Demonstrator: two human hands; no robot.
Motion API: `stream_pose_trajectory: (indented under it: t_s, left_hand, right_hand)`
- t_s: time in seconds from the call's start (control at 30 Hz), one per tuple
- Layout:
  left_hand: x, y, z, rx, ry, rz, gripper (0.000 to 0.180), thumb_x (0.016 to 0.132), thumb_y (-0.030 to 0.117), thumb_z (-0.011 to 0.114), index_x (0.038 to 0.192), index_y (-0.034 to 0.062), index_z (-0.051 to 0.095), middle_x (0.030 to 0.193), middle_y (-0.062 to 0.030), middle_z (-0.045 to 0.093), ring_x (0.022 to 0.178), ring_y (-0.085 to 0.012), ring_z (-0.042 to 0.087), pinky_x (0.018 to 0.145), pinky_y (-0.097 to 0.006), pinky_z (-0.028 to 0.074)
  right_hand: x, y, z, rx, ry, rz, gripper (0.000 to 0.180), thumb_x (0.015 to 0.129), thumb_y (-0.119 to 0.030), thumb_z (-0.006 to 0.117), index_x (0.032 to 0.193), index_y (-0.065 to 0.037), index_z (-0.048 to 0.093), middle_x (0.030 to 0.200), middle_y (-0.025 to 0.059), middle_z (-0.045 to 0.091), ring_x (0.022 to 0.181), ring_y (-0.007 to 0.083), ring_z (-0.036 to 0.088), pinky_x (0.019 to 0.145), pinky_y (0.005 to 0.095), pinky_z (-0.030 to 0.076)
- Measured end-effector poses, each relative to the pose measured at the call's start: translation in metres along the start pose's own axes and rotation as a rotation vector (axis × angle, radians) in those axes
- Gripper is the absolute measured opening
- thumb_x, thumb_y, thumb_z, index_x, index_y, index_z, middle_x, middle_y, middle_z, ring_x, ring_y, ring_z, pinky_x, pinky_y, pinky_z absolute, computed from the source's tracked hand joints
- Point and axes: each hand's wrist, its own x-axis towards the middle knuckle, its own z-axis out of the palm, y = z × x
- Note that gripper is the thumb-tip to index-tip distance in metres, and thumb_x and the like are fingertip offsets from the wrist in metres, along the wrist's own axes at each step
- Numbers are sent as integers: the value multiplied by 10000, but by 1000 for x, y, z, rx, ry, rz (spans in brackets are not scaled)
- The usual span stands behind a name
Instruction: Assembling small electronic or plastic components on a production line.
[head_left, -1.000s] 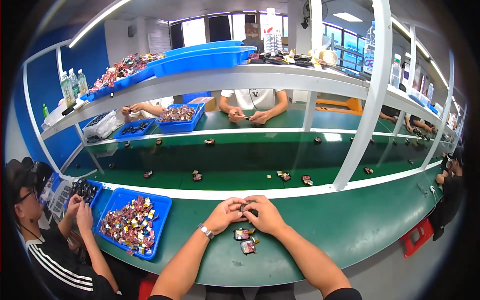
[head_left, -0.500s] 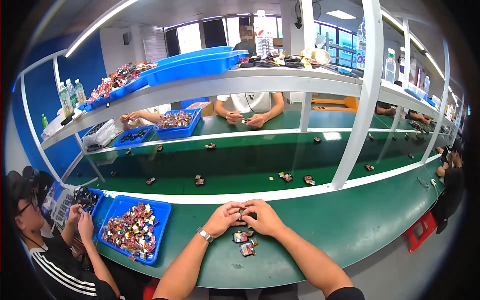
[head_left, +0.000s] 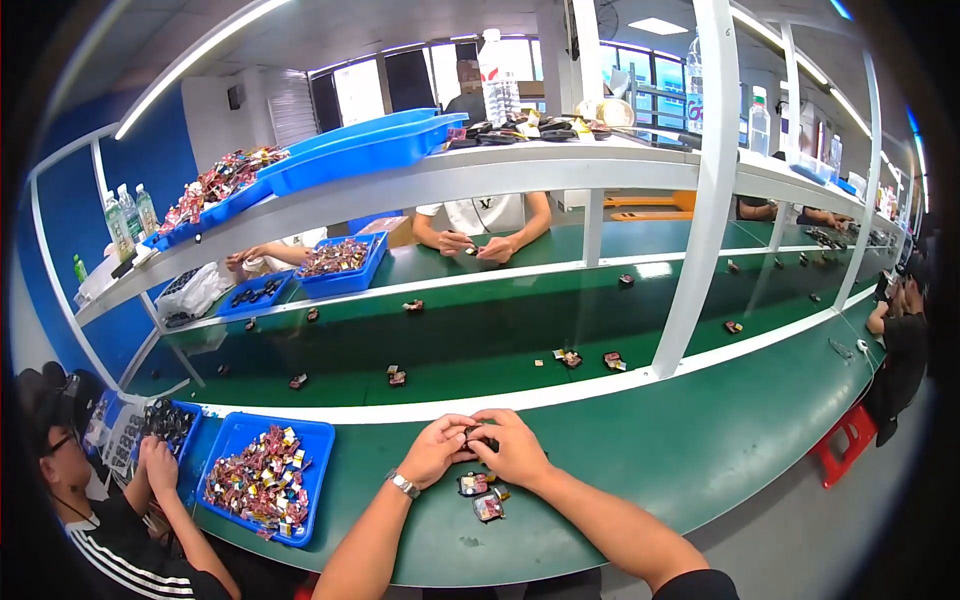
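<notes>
Left hand [head_left: 437,452] and right hand [head_left: 515,447] are pressed together over the near edge of the green bench [head_left: 700,460], fingertips of both pinched on one small dark part [head_left: 478,433] held just off the surface — most of it is hidden by the fingers, so its exact shape can't be told. A watch sits on the left wrist.

Just below the hands lie two more small parts [head_left: 480,495], side by side, close to the bench's front rim. Risk here, as I judge it: a wrist or forearm sweeping back could knock them off the edge. Also the pinched piece is tiny — if the grip slips, it could drop among the others or roll away.

To the left sits a blue tray [head_left: 315,450] heaped w/ mixed red and dark parts, and beside it a co-worker's hands [head_left: 160,465] work over another bin; elbows are near enough to bump.

Further out, loose pieces [head_left: 590,358] are spaced along the green belt [head_left: 480,330]. Beyond, a person across [head_left: 480,245] handles something small under the white shelf [head_left: 450,180].
</notes>
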Motion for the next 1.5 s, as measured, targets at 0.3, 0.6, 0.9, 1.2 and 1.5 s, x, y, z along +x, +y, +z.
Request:
stream_pose_trajectory:
  t_s: [0.3, 0.6, 0.9, 1.2, 1.5]
  left_hand:
    - [3, -5, -6, -38, -16, 8, 230, 981, 101, 508, 1207, 54, 504, 1202, -92, 593, 1087, -180, 597, 912, -334, 528]
    - [3, -9, -6, -56, 26, 41, 207, 976, 104, 527, 1177, 62, 500, 1237, -103, 583, 1110, -187, 596, 928, -340, 525]
    - [3, -4, -8, -136, -31, 68, 227, 951, 128, 583, 1158, 76, 505, 1312, -139, 548, 1178, -245, 561, 992, -448, 481]
    - [4, -7, -5, -112, -13, 89, 254, 942, 136, 605, 1160, 67, 494, 1291, -139, 553, 1154, -220, 577, 976, -406, 499]
    - [2, -6, -2, -99, 41, 65, 242, 979, 98, 512, 1209, 45, 460, 1187, -113, 603, 1100, -203, 601, 964, -374, 505]
  right_hand:
    - [0, -5, 0, -51, 53, -34, 124, 789, -109, 699, 906, -72, 722, 1144, 72, 624, 1081, 271, 569, 909, 374, 487]
    - [0, -7, 8, 42, 91, -69, 188, 770, -63, 692, 956, -71, 716, 1174, 88, 608, 1094, 291, 559, 937, 384, 480]
    - [5, -9, -1, -47, 160, -153, 180, 731, -55, 701, 910, -76, 704, 1186, 110, 605, 1129, 313, 541, 944, 401, 459]
    - [2, -3, 9, 8, 156, -103, 190, 737, -55, 700, 925, -78, 713, 1207, 102, 605, 1139, 308, 539, 962, 401, 455]
    - [8, -11, 3, -51, 143, -144, 174, 762, -36, 689, 935, -59, 695, 1161, 111, 609, 1106, 307, 551, 915, 378, 484]
